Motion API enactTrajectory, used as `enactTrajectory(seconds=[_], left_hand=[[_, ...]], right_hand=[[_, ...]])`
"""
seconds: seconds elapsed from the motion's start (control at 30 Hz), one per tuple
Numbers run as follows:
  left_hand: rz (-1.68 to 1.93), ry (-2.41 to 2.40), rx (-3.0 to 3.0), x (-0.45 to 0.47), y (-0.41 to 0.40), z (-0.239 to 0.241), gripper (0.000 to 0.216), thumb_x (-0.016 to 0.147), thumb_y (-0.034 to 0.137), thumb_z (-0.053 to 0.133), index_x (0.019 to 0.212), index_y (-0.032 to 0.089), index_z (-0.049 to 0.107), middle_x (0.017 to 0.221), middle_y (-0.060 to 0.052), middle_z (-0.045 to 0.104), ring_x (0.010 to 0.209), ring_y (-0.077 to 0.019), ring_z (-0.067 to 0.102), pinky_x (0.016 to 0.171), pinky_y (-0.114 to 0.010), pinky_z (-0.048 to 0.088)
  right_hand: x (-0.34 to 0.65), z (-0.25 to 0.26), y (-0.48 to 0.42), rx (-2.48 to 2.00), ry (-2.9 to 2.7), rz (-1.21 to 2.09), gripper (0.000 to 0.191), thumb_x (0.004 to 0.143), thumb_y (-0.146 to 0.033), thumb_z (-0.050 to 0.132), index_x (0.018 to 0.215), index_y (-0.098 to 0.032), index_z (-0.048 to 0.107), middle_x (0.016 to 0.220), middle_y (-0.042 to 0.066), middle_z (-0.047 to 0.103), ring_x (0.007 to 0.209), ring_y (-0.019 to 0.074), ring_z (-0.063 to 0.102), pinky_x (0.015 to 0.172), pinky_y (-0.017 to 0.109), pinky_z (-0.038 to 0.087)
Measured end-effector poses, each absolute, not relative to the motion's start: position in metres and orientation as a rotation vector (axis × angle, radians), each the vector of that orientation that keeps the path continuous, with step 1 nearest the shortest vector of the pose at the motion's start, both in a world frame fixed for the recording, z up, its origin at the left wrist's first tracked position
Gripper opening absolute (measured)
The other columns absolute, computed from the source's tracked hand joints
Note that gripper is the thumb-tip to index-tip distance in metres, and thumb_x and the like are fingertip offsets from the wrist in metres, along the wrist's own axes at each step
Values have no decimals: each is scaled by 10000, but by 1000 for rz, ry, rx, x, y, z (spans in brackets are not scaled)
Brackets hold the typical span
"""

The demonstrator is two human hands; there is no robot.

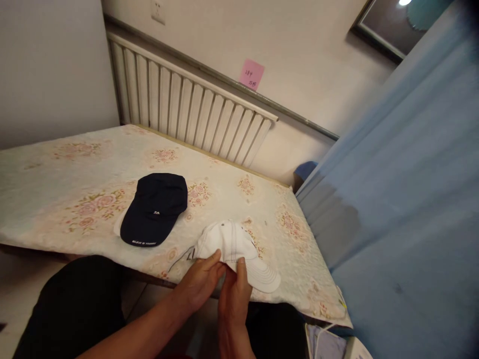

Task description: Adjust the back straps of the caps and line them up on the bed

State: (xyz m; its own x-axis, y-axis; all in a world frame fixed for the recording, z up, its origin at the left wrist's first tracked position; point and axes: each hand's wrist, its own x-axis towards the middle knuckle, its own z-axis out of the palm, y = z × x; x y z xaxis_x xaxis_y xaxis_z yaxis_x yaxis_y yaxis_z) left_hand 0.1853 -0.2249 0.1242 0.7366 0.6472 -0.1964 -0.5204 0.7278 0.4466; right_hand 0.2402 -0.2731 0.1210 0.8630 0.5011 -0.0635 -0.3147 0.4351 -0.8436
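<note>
A white baseball cap [224, 239] is held near the front edge of the bed, its brim pointing right. My left hand [204, 280] grips the cap's lower edge, thumb on the outside and the other fingers hidden inside or beneath it. Close beside it, my right hand [235, 289] pinches the same edge near the brim, thumb up on the fabric. To the left lies a navy baseball cap [159, 204], brim toward me, with small white lettering on the brim. Something white shows from under its left side.
The caps are on a flower-patterned bed cover [224, 189]. Behind stands a white radiator [187, 104] along the wall, with a pink note [251, 75] above. A blue curtain [404, 199] hangs at right. Near my right knee is a box-like item [329, 344].
</note>
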Motion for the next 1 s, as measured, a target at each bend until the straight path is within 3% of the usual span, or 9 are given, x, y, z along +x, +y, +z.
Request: enactTrajectory(seconds=[0.2,0.33,0.4,0.47,0.57,0.63,0.83,1.0], left_hand=[[699,393,314,182,-210,125,305,863,137,565,1156,74,624,1079,-154,710,1075,-263,639,967,-380,486],[718,423,321,173,-203,125,347,880,136,536,1221,88,581,1096,-145,707,1064,-254,645,969,-391,490],[732,450,322,169,-199,125,357,884,127,525,1236,84,566,1067,-142,718,1034,-249,660,947,-387,506],[742,454,325,166,-196,127,356,883,121,523,1235,92,565,1040,-131,728,996,-242,676,918,-375,523],[753,432,323,163,-193,131,333,883,125,524,1210,102,585,1019,-121,736,944,-234,694,872,-349,543],[739,444,321,161,-191,132,307,883,126,519,1176,95,605,977,-121,745,885,-232,708,835,-339,553],[673,471,326,157,-189,125,253,869,117,526,1084,67,650,898,-130,754,800,-229,716,784,-325,554],[636,446,365,153,-185,121,210,861,120,530,993,70,686,842,-128,756,750,-230,716,730,-319,552]], right_hand=[[251,116,-282,-798,-364,669,807,648,-145,717,1380,-262,401,1433,54,466,1299,222,448,1129,490,286],[263,119,-290,-638,-396,828,830,626,-142,709,1375,-314,395,1410,51,491,1287,245,460,1089,555,317],[266,126,-294,-559,-392,898,775,633,-208,729,1344,-314,439,1385,59,515,1297,255,446,1068,573,331],[268,135,-298,-502,-367,950,706,641,-385,747,1295,-281,502,1349,89,544,1309,275,427,1052,585,338],[270,147,-303,-489,-284,993,694,653,-659,641,1217,-260,576,1292,109,588,1308,294,425,1036,595,339],[274,152,-305,-525,-209,998,691,667,-745,551,1175,-279,607,1258,94,617,1289,294,448,1028,590,345],[285,152,-304,-651,-102,1016,723,695,-800,424,1100,-250,663,1167,104,674,1235,301,506,1013,576,352],[289,149,-307,-621,-89,1117,735,700,-801,393,1097,-251,675,1230,91,648,1252,279,491,1070,525,285]])
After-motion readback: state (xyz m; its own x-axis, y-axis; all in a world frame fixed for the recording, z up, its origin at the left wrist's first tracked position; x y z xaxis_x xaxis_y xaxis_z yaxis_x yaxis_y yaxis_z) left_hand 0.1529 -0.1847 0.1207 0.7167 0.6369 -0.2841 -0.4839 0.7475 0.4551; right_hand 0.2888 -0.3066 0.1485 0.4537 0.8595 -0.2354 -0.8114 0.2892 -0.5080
